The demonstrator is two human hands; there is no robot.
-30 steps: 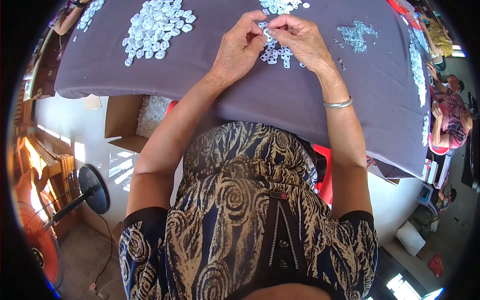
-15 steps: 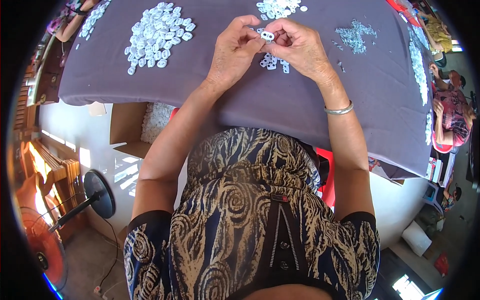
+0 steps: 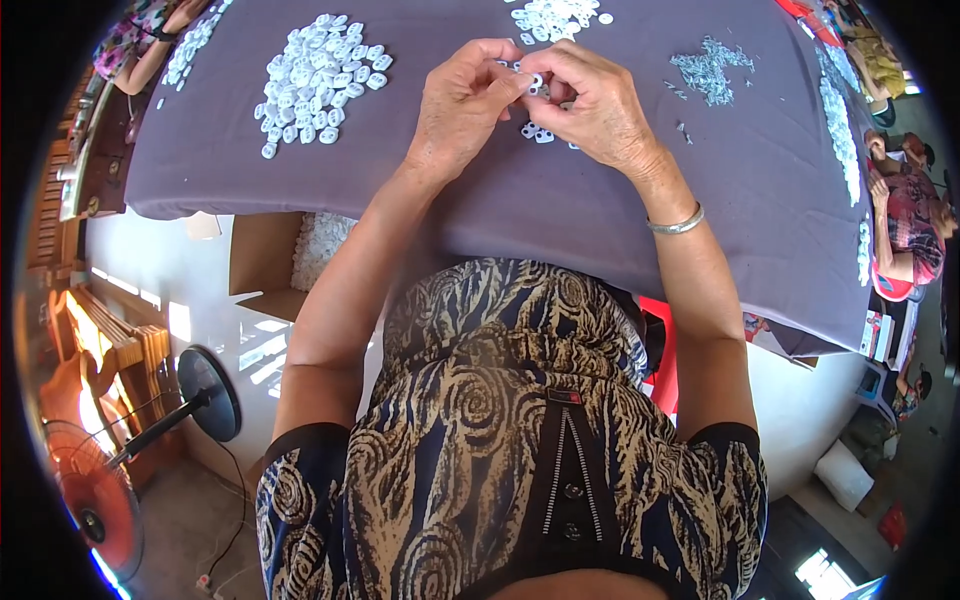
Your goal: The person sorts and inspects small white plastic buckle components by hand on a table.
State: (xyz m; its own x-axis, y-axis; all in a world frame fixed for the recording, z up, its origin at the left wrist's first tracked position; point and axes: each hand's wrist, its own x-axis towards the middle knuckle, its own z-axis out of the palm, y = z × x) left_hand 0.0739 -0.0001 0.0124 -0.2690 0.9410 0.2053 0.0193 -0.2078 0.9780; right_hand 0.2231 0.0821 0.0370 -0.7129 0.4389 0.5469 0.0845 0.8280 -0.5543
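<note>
A small white plastic piece with dark holes (image 3: pixel 537 84) is pinched between my fingertips above the table. My left hand (image 3: pixel 462 108) grips its left side with thumb and forefinger. From the other side my right hand (image 3: pixel 602 110), with a metal bangle on the wrist, closes its thumb and forefinger on the same piece; fingers cover most of it. Just below the hands lie similar white holed pieces (image 3: pixel 538 132), partly hidden by them. To the left is a heap of white rounded plastic pieces (image 3: pixel 318 85). Small silvery metal parts (image 3: pixel 712 72) are scattered to the right.
Another pile of white pieces (image 3: pixel 556 18) lies beyond my hands on the grey tablecloth (image 3: pixel 430 215). Under the table edge stands an open cardboard box (image 3: pixel 262 255) of white pieces. A fan (image 3: pixel 208 393) stands at left. Other people sit along the table at both sides.
The white piece has turned between my fingers, so less of it shows. My right fingers have drawn in over it. The whole view has shifted slightly.
</note>
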